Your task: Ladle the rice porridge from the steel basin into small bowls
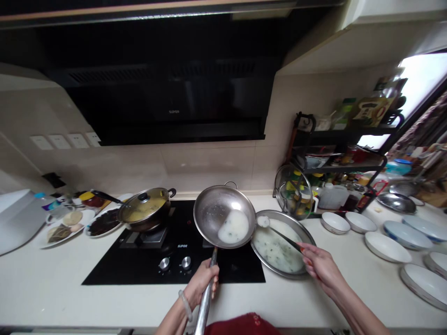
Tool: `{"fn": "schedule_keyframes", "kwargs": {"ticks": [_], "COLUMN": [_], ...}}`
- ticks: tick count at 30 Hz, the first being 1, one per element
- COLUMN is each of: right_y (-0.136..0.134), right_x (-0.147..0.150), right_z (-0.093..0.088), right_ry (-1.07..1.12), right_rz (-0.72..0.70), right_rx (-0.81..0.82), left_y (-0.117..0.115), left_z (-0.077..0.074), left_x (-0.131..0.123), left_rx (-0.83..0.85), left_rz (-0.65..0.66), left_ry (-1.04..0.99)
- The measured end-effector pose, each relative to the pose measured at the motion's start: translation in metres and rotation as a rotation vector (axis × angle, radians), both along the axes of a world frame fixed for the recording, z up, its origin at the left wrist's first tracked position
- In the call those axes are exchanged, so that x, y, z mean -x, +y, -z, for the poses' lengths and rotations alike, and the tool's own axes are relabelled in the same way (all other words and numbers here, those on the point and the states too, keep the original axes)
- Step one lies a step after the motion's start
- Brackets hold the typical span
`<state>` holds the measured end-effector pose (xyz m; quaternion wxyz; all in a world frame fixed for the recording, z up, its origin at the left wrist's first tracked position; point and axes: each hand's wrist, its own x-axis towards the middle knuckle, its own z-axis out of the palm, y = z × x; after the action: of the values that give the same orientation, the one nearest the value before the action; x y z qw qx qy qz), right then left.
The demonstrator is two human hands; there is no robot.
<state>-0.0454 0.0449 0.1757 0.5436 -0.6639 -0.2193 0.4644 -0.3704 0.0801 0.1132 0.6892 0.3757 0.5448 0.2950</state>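
Spreading beneath the vessels, countertop [45,298]: pale, cooktop lying at its middle.
Range hood [174,93]: black, lettered SUPOR, mounted above the cooktop.
Cooktop [122,272]: black, two silver knobs [164,264] near the front edge.
Rack [335,138]: dark, tiered, stocked with bottles and packets, right of the hood.
Basin [301,227]: metal, beside the cooktop's right edge; holds white liquid with green flecks.
Wok [209,209]: steel, above the cooktop's right part, rim close by the basin; white liquid pooled toward its right side. From where I stand, I cannot tell whether it rests on the burner.
Lidded pan [148,225]: at the cooktop's left, yellowish contents showing through glass.
Bowls [387,247]: several, white, at far right.
Ladle [284,237]: dark handle, scoop filled with white liquid at the basin's left rim, near the wok.
Left hand [203,280]: wrapped around the wok's handle.
Right hand [320,265]: fingers pinching the ladle's handle, above the basin's right edge.
Bracelet [185,304]: pale, on the left wrist.
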Motion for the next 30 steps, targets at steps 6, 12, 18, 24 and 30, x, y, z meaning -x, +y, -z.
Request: {"fn": "schedule_keyframes", "kwargs": {"ticks": [6,12,18,24,30], "right_y": [-0.015,-0.035,-0.040,-0.015,0.018], "right_x": [-0.029,-0.052,-0.045,-0.019,0.026], "right_z": [0.014,0.047,0.045,0.024,0.020], "right_ry": [-0.362,-1.211,-1.359,-0.946,-0.872], "right_rz": [-0.044,-0.200,-0.199,-0.152,-0.310], "right_rx": [0.020,0.021,0.044,-0.065,-0.164], "left_y": [0.000,0.001,0.000,0.000,0.001], "left_z": [-0.001,0.003,0.000,-0.003,-0.002], "left_x": [0.000,0.001,0.001,0.000,0.001], "left_rx": [-0.008,0.001,0.003,0.002,0.006], "left_rz": [0.008,0.004,0.011,0.008,0.008], "left_ry": [-0.005,-0.007,0.004,0.001,-0.010]}}
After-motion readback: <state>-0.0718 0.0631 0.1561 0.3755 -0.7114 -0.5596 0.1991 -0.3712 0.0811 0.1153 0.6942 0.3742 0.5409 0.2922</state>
